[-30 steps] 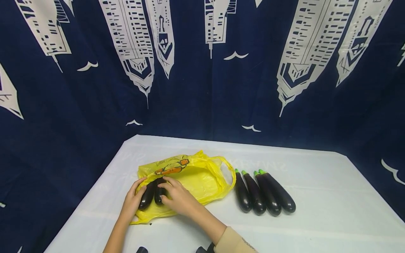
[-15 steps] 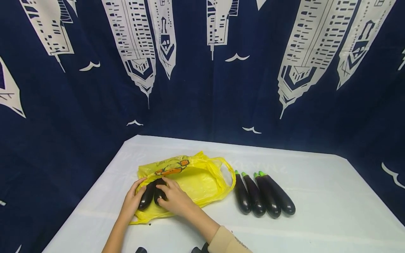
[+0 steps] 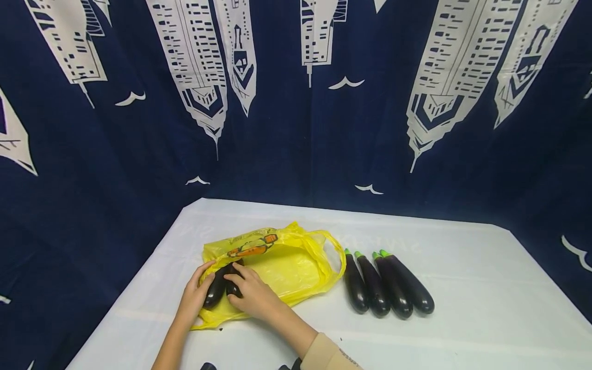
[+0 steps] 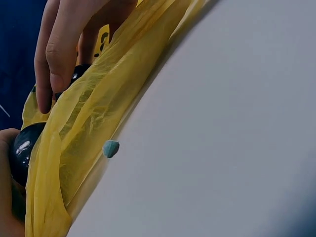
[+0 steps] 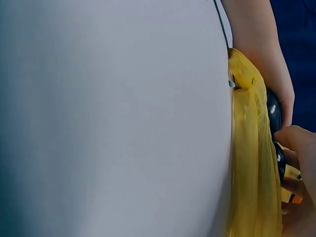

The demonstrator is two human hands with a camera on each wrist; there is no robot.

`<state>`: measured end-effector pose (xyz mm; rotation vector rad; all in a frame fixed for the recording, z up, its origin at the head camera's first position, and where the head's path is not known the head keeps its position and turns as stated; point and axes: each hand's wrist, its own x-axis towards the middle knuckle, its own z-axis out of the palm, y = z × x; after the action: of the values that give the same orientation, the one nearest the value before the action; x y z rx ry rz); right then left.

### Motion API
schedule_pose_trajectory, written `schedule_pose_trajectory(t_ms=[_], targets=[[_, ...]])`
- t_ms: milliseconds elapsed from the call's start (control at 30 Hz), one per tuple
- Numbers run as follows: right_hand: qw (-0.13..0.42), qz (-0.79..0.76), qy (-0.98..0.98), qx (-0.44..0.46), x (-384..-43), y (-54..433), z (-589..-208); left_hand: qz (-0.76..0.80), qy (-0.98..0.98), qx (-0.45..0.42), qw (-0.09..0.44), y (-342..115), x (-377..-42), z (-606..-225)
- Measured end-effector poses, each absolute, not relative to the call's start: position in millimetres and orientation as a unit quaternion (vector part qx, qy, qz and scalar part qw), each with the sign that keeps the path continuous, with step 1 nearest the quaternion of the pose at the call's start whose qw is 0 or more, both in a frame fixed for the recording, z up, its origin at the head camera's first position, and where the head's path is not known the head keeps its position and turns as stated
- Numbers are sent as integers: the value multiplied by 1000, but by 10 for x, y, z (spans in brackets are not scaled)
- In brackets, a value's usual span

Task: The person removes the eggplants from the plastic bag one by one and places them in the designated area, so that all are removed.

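Note:
Two dark, glossy eggplants lie side by side in the mouth of a yellow plastic bag (image 3: 289, 275) in the head view. My left hand (image 3: 190, 298) holds the left eggplant (image 3: 214, 293) from its outer side, thumb against its skin and fingers at the bag's edge. Over the right eggplant (image 3: 234, 289) my right hand (image 3: 255, 294) curls, fingertips across its top and thumb near its lower end. The left wrist view shows the left eggplant's round end (image 4: 23, 150) beside the bag's film (image 4: 94, 118). The upper ends of both eggplants are partly hidden by bag and fingers.
Several eggplants (image 3: 386, 288) with green stem ends lie in a row right of the bag on the white table (image 3: 476, 288). A small greenish bit (image 4: 111, 148) lies by the bag's near edge. A dark blue curtain (image 3: 287, 154) hangs behind the table.
My right hand has shifted slightly left, and the right eggplant now lies closer against the left one. My left hand has stayed in place. The bag and the row of eggplants look the same.

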<state>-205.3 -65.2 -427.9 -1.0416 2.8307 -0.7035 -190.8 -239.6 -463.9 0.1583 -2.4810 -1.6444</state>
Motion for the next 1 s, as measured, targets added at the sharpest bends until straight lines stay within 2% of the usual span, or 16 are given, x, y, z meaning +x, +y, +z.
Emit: schedule_pose_trajectory(t_ms=[1000], targets=[[13, -194, 924, -329, -1981, -643, -4288, -551, -829, 49, 82, -2387, -1891, -4623]])
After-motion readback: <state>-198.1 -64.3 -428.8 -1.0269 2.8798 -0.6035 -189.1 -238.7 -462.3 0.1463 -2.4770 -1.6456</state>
